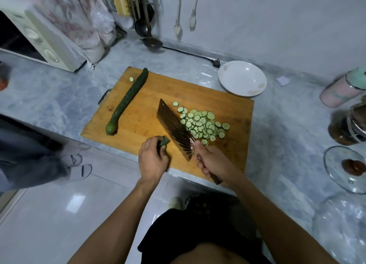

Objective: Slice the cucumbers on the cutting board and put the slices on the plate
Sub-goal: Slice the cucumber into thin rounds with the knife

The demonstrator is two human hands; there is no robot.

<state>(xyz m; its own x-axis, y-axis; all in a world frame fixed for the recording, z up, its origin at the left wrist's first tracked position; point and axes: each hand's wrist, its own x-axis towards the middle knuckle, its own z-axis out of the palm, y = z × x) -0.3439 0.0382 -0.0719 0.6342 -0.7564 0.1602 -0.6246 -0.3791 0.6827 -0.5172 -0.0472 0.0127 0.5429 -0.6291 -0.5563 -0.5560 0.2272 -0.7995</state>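
Now the left hand [152, 158] pinches a dark green cucumber stub [164, 141], so keep fingertips tucked while the right hand [213, 161], at three o'clock, grips the broad ridged cleaver [174, 130].

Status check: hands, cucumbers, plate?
Left hand grips cucumber stub; right hand grips cleaver. Slices piled on board, whole cucumber uncut. Plate empty.

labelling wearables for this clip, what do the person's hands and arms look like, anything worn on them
Both forearms are bare, with no sleeves, gloves, watch or bracelets in view. The left hand wears a thin, plain ring on one finger. The right hand shows no ring or other item from this view.
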